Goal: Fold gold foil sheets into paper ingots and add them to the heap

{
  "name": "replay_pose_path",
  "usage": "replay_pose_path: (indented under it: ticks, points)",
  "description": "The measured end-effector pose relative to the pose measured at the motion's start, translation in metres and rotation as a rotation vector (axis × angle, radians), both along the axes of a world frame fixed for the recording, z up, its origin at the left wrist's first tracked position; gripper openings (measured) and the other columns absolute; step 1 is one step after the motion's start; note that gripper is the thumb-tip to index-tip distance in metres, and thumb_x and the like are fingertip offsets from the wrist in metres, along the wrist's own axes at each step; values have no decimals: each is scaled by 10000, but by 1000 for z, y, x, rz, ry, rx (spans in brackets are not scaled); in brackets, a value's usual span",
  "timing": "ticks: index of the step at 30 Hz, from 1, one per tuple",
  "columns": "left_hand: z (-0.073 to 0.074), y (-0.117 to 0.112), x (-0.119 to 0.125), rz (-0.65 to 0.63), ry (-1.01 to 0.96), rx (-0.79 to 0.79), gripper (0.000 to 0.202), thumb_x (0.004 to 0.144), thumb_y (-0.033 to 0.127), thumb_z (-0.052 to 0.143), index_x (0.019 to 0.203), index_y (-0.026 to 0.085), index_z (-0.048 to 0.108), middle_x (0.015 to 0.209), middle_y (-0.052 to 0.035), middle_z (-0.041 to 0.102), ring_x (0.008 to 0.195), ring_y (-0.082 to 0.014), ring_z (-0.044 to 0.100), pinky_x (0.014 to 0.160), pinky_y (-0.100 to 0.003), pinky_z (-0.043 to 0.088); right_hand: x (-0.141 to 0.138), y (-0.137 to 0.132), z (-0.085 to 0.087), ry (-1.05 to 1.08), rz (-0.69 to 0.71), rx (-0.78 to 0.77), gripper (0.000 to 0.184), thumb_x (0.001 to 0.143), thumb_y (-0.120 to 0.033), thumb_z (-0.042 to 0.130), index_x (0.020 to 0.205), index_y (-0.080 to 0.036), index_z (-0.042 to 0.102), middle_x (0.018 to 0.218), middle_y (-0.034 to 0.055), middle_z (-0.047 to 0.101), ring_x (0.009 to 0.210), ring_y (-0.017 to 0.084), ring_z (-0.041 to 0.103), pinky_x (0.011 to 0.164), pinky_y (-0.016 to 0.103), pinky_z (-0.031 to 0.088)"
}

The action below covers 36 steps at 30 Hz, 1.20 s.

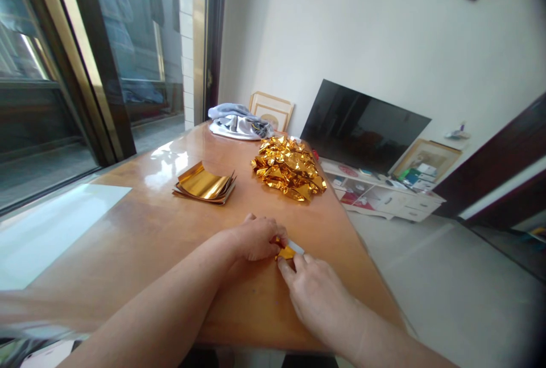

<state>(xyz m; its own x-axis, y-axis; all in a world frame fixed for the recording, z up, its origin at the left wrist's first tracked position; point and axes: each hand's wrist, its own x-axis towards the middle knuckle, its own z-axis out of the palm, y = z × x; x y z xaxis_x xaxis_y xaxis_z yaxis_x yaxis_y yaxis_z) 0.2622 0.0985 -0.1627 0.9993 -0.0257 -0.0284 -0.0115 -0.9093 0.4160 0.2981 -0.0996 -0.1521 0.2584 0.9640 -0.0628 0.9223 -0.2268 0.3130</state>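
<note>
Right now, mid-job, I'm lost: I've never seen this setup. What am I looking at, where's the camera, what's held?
No machine: these are a person's two bare hands, filmed by one head-worn camera looking forward and down. The left hand pinches a small gold foil piece; the right hand touches its other end. On the wooden table lie a stack of gold sheets and, right of it, a pile of crinkled gold pieces. A cloth lies at the far end.

Bare forearms (170,300), left hand (256,237), right hand (315,294)
</note>
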Motion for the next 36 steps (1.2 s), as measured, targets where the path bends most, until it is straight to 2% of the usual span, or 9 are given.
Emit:
replay_pose_path:
  ticks: [5,16,24,26,31,36]
  points:
    - [-3,0,1,-2,-20,-3,231,810,331,589,1014,333,697,1025,-17,685,974,-240,621,893,-434,367,3,1,5,39,35,-21,405,871,-120,494,1259,-133,609,1018,168,687,832,266,639,662,360,440]
    - [2,-2,1,-1,0,-14,238,791,336,601,1010,330,694,994,-1,704,957,-238,628,899,-440,371,6,5,13,19,62,-70,415,856,-133,478,1246,-155,620,1040,160,699,760,254,649,591,344,415]
    - [3,-2,1,-1,-2,-3,247,792,338,593,1017,331,694,1010,-10,703,967,-253,631,887,-461,381,6,8,15,47,81,-71,425,856,-130,483,1260,-148,613,1114,153,680,762,227,648,609,333,444]
    - [3,-2,1,1,-1,-4,242,797,347,596,1017,331,694,1012,-10,704,968,-252,632,893,-460,382,6,7,16,66,81,-63,412,861,-130,478,1247,-150,624,1136,148,669,789,231,644,644,344,468]
    - [2,-2,1,4,-5,1,232,807,352,598,1017,332,696,1017,-7,713,1001,-251,628,920,-447,377,12,7,15,128,128,36,332,899,-137,467,1162,-149,671,1151,145,647,1060,273,577,894,381,477]
    - [4,-3,-1,7,0,-2,224,814,349,604,1016,328,700,1023,-2,720,1003,-251,631,933,-437,372,24,6,9,220,182,66,311,950,-136,424,1133,-150,675,1148,133,645,1048,232,579,931,359,473]
